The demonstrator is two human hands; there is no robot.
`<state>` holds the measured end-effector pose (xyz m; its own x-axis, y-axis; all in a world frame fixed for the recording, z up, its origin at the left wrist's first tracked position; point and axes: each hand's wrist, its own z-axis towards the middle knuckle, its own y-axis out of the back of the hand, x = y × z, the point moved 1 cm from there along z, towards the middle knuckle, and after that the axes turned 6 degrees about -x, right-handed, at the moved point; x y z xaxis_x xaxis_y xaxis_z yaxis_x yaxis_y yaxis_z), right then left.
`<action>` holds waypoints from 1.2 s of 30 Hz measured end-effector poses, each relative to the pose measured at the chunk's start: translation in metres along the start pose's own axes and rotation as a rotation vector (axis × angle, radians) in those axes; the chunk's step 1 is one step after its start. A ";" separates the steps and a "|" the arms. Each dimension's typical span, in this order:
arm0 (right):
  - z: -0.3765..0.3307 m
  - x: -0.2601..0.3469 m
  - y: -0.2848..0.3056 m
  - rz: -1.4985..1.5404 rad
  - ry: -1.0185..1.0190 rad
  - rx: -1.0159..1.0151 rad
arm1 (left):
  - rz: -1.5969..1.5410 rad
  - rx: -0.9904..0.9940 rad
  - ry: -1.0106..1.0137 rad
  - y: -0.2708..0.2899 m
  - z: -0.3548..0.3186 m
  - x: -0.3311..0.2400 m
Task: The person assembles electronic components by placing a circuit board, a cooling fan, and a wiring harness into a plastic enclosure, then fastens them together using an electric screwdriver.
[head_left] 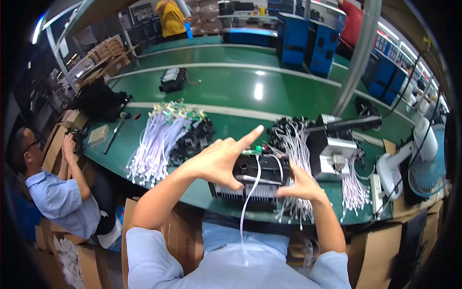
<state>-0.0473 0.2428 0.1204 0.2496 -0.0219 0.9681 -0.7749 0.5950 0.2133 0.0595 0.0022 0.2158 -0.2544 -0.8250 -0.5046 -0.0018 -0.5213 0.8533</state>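
In front of me at the table's near edge sits a black box-shaped unit [267, 171] with pale metal fins along its front. A small green circuit board [253, 151] is at its top, and a white cable [249, 197] runs from the board down over the front toward me. My left hand [217, 160] is spread at the unit's left side, index finger stretched out past the board and thumb by the front. At the right side my right hand [304, 186] has its thumb and fingers apart around the corner. Neither hand visibly grips anything.
Bundled white cables [156, 139] and black parts [195, 137] lie left; more white cables [296, 139] lie right, beside a metal-and-black fixture [332, 149]. A fan [426, 159] stands far right. Another black unit [172, 80] is farther back. A co-worker [62, 192] works at left.
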 end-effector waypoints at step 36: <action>0.309 -0.004 0.092 -1.252 0.210 -0.161 | 0.255 -0.175 0.078 -0.034 -0.017 0.208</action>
<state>-0.2993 0.0495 0.1766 0.8522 -0.5175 0.0770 0.1294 0.3510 0.9274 0.0234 -0.1553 0.0793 -0.1500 -0.9446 -0.2918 0.2204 -0.3197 0.9215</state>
